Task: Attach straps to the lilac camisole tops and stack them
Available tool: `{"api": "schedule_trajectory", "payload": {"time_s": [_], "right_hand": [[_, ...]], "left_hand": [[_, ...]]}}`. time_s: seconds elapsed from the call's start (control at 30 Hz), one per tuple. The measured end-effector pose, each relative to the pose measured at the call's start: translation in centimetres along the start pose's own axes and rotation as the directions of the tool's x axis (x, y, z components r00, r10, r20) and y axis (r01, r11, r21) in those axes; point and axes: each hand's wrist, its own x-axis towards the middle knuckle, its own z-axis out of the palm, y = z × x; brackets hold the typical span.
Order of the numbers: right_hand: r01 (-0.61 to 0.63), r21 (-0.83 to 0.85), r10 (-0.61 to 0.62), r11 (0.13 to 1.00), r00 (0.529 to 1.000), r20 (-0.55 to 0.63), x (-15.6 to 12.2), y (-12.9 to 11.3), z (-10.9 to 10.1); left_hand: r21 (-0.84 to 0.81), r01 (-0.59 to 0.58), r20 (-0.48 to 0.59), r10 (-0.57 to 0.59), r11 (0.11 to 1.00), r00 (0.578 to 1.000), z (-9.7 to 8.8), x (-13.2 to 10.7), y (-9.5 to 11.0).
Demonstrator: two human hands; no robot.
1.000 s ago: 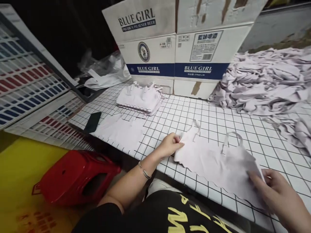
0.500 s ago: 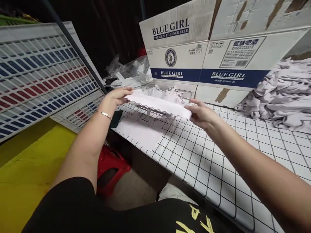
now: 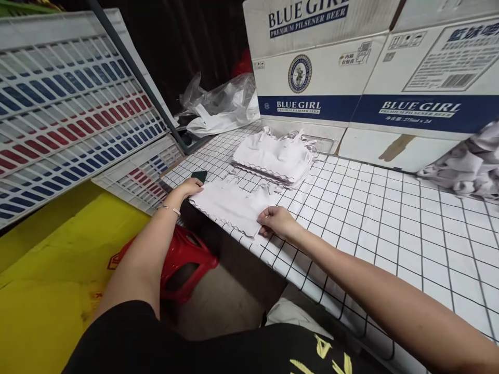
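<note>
A pale pinkish-white strappy top (image 3: 230,203) with a wavy-edged hem lies flat along the table's near edge, straps pointing away from me. My left hand (image 3: 191,188) is closed on its left edge, next to a small dark green piece (image 3: 200,176). At the opposite edge, the thumb and fingers of my right hand (image 3: 276,220) pinch the cloth. Just behind lies a neat stack of similar pale tops (image 3: 273,156), its layered wavy hems facing me; neither hand touches it.
A white grid-patterned cover (image 3: 370,208) lies over the table. Blue Girl beer cartons (image 3: 312,114) stand along the back, with a pale cloth heap (image 3: 463,163) at right. Plastic bags (image 3: 224,104) lie at back left. A white slatted crate (image 3: 70,104) and red stool (image 3: 187,265) are left.
The stack was between my hands over the table; it now rests farther back. My hands have come down and nearer, onto the edges of the single top that was lying there.
</note>
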Motion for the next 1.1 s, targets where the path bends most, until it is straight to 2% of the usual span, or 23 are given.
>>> {"api": "schedule_trajectory", "payload": {"time_s": [0.17, 0.23, 0.27, 0.3, 0.33, 0.4, 0.43, 0.47, 0.5, 0.57, 0.6, 0.7, 0.77, 0.8, 0.83, 0.9, 0.97, 1.0, 1.03, 1.07, 1.1], "right_hand": [[0.059, -0.228, -0.076, 0.972, 0.995, -0.064, -0.2, 0.5, -0.6], [0.09, -0.404, -0.12, 0.91, 0.992, -0.049, -0.6, 0.7, -0.6], [0.133, -0.531, -0.18, 0.837, 0.983, -0.038, -1.0, 0.7, -0.6], [0.191, -0.661, -0.269, 0.726, 0.963, -0.017, -1.4, 0.8, -0.6], [0.262, -0.77, -0.378, 0.582, 0.925, 0.029, -1.8, 0.9, -0.7], [0.402, -0.875, -0.55, 0.269, 0.81, 0.203, -2.4, 1.3, -0.9], [0.454, -0.879, -0.578, 0.146, 0.76, 0.297, -2.6, 1.6, -1.1], [0.491, -0.869, -0.566, 0.061, 0.734, 0.375, -2.5, 1.9, -1.4], [0.515, -0.857, -0.535, 0.013, 0.728, 0.429, -2.4, 2.3, -1.6], [0.54, -0.842, -0.483, -0.005, 0.736, 0.474, -1.8, 2.8, -2.2], [0.543, -0.84, -0.478, 0.009, 0.74, 0.474, -1.5, 2.8, -2.4], [0.512, -0.856, -0.539, 0.069, 0.741, 0.4, -1.9, 2.1, -3.3], [0.478, -0.873, -0.584, 0.095, 0.737, 0.34, -3.5, 1.4, -4.3], [0.477, -0.875, -0.608, 0.084, 0.72, 0.334, -4.5, 1.1, -5.1], [0.482, -0.875, -0.634, 0.053, 0.693, 0.343, -5.7, 0.9, -6.1], [0.466, -0.883, -0.689, -0.047, 0.625, 0.367, -7.8, 1.0, -9.2], [0.36, -0.927, -0.74, -0.102, 0.596, 0.313, -10.2, 2.0, -14.3], [0.273, -0.959, -0.764, -0.083, 0.6, 0.237, -11.8, 2.8, -17.4], [0.159, -0.987, -0.788, -0.024, 0.604, 0.117, -13.6, 3.8, -20.9], [0.023, -0.997, -0.806, 0.07, 0.59, -0.043, -15.8, 4.9, -24.5], [-0.118, -0.976, -0.803, 0.185, 0.554, -0.22, -18.3, 6.0, -28.1]], "left_hand": [[0.142, -0.062, -0.068, 0.072, 0.988, 0.995, 0.7, 0.6, -0.3], [0.196, -0.094, -0.087, 0.113, 0.976, 0.99, 1.1, 0.3, -0.1], [0.22, -0.118, -0.105, 0.144, 0.968, 0.984, 1.4, 0.1, 0.1], [0.241, -0.145, -0.128, 0.18, 0.96, 0.975, 1.7, -0.3, 0.3], [0.256, -0.176, -0.155, 0.22, 0.951, 0.963, 2.1, -0.7, 0.5], [0.287, -0.257, -0.151, 0.309, 0.923, 0.939, 3.2, -1.5, 1.0], [0.307, -0.299, -0.102, 0.344, 0.903, 0.933, 3.9, -2.0, 1.1], [0.33, -0.334, -0.032, 0.364, 0.883, 0.931, 4.5, -2.3, 1.3], [0.355, -0.359, 0.044, 0.369, 0.863, 0.929, 5.1, -2.7, 1.3], [0.407, -0.365, 0.146, 0.335, 0.837, 0.931, 5.8, -3.2, 1.4], [0.43, -0.347, 0.147, 0.315, 0.834, 0.938, 5.9, -3.5, 1.5], [0.455, -0.3, 0.031, 0.321, 0.839, 0.947, 6.3, -5.5, 2.9], [0.398, -0.324, -0.05, 0.372, 0.858, 0.927, 7.2, -8.2, 5.0], [0.352, -0.36, -0.055, 0.403, 0.864, 0.913, 7.9, -10.0, 6.2], [0.313, -0.416, -0.049, 0.452, 0.854, 0.891, 8.8, -11.7, 7.5], [0.219, -0.568, -0.058, 0.592, 0.793, 0.804, 10.8, -15.0, 10.1], [0.115, -0.727, -0.031, 0.734, 0.677, 0.678, 13.0, -17.5, 12.7], [0.07, -0.791, -0.007, 0.793, 0.608, 0.609, 14.1, -18.4, 14.2], [0.028, -0.844, 0.026, 0.843, 0.536, 0.537, 15.2, -19.1, 15.7], [-0.01, -0.882, 0.058, 0.881, 0.471, 0.469, 16.3, -19.7, 17.4], [-0.044, -0.907, 0.089, 0.906, 0.418, 0.413, 17.4, -20.1, 19.1]]}}
